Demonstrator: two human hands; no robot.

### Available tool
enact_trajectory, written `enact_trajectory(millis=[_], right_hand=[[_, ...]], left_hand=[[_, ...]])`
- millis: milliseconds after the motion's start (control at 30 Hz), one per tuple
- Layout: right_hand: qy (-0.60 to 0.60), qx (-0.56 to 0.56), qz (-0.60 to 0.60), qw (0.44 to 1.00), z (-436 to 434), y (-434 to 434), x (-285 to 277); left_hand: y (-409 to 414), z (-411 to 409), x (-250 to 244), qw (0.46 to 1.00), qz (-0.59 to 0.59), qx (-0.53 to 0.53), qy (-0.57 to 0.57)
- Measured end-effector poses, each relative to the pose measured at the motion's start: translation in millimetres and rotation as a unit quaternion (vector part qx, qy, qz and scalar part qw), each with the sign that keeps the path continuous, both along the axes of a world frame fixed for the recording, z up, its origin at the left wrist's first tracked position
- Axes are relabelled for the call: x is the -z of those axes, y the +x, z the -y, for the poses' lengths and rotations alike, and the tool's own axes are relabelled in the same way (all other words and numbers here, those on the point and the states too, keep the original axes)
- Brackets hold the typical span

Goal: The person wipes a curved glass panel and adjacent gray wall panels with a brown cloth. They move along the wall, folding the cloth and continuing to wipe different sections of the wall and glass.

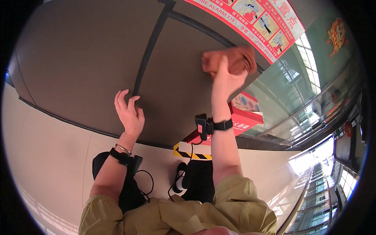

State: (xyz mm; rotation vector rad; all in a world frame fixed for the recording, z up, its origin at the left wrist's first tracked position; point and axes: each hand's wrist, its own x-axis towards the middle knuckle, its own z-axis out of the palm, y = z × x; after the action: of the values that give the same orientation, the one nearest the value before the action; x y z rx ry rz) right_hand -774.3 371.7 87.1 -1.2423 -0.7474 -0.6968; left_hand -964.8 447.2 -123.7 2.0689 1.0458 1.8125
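A folded reddish-brown cloth lies against the dark brown panel near its right edge, over part of a black strip. My right hand presses on it, thumb and fingers spread around the cloth; it looks slightly blurred. My left hand is at the lower end of another black strip, fingers apart and loosely bent, holding nothing. Whether its fingertips touch the panel cannot be told. Each wrist wears a black strapped device with a cable.
A red fire extinguisher box stands right of the panel, with yellow-black floor tape beside it. A red and white fire instruction poster is above the cloth. Glass panes line the right side.
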Motion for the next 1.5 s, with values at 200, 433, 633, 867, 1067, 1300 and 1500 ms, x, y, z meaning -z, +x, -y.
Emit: enact_trajectory(millis=[200,433,633,867,1067,1300,1500], right_hand=[[-0.309,-0.071,0.139,0.938,-52.0,-78.2,25.2],[-0.373,-0.342,0.017,0.862,-7.9,-71.7,107.4],[-0.345,-0.384,-0.040,0.855,43.4,-29.2,145.1],[-0.205,-0.531,-0.248,0.784,59.5,-18.6,189.6],[-0.205,-0.534,-0.272,0.774,65.4,-1.5,202.8],[-0.214,-0.522,-0.282,0.776,78.2,-11.5,183.4],[-0.254,-0.467,-0.194,0.825,76.4,-9.9,190.4]], left_hand=[[-9.2,-5.1,7.0,1.000,0.000,-0.017,-0.001],[-10.7,7.3,-4.1,0.950,0.160,0.208,-0.171],[-14.8,21.6,-9.7,0.800,0.087,0.431,-0.407],[5.1,21.5,-0.2,0.738,0.175,0.503,-0.415],[13.5,29.8,-15.2,0.699,0.275,0.508,-0.423],[29.1,54.0,-9.2,0.969,-0.023,0.205,-0.136],[28.7,62.3,-5.8,0.757,0.059,0.507,-0.408]])
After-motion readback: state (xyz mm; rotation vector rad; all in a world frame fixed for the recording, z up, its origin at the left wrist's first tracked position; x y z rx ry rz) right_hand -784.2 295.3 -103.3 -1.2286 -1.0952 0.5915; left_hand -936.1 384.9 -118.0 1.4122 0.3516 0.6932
